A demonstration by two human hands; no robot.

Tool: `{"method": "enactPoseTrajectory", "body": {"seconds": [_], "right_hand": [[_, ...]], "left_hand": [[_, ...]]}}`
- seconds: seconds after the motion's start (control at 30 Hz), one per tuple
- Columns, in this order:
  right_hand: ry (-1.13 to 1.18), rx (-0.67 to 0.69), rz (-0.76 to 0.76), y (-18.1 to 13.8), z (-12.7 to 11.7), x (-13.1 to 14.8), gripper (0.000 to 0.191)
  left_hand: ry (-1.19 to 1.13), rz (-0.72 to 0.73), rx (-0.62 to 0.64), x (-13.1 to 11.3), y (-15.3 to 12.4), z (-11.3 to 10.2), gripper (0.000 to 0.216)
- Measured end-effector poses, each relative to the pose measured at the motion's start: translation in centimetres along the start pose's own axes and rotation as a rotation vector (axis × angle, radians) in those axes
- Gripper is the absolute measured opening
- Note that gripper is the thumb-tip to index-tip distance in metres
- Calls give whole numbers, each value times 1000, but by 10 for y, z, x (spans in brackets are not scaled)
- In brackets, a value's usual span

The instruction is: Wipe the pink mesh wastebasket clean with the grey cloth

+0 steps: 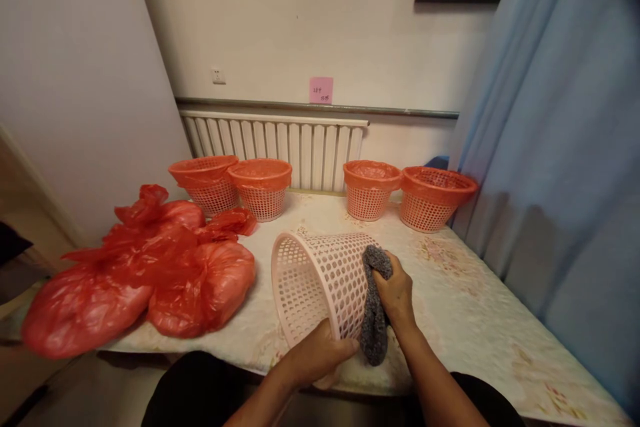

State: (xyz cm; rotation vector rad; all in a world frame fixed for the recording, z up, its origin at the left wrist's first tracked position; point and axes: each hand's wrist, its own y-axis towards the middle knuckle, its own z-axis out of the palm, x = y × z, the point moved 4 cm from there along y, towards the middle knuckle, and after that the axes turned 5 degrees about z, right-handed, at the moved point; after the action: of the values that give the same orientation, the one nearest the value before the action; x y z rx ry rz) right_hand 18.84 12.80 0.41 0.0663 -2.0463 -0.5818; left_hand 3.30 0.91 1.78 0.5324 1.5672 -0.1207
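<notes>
A pale pink perforated plastic basket (320, 280) lies on its side near the table's front edge, its mouth facing left. My left hand (320, 355) grips its lower rim from below, fingers curled. My right hand (397, 293) is closed on a grey fuzzy cloth (375, 323) and presses it against the basket's outer wall near the base. The cloth hangs down past my left fingers.
Two pairs of baskets lined with red bags (261, 187) (371, 188) stand along the table's back edge by a white radiator (280, 140). Bulging red plastic bags (150, 273) lie heaped at the left. A blue curtain (560, 167) hangs at the right. The table (475, 307) has a floral cover.
</notes>
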Motion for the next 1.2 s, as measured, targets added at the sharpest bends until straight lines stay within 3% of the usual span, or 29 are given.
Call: {"method": "enactPoseTrajectory", "body": {"seconds": [0.1,0.2,0.33,0.5,0.77,0.9,1.1,1.2], "right_hand": [[91,76,-120,-20,4,30,52],[199,231,-335,-49,9,69,58],[258,241,-478,-66,12,90,60],[177,205,-353,-34,19,58,60],[48,-50,-20,14,1,-8,48],[43,-79,-2,15,-3,-10,46],[14,-67,25,13,-3,-7,46],[-23,-53,36,12,-3,-7,47]], "left_hand": [[20,-61,-8,-1,-1,0,57],[78,-81,-51,2,-1,-1,55],[90,-73,-73,9,-3,-4,60],[48,-167,-58,16,-8,-7,52],[93,-165,28,8,-13,-2,63],[-15,-139,-1,5,-11,-1,58],[-216,-86,-140,-10,0,-4,51],[-212,-65,-112,-13,4,-2,55]]}}
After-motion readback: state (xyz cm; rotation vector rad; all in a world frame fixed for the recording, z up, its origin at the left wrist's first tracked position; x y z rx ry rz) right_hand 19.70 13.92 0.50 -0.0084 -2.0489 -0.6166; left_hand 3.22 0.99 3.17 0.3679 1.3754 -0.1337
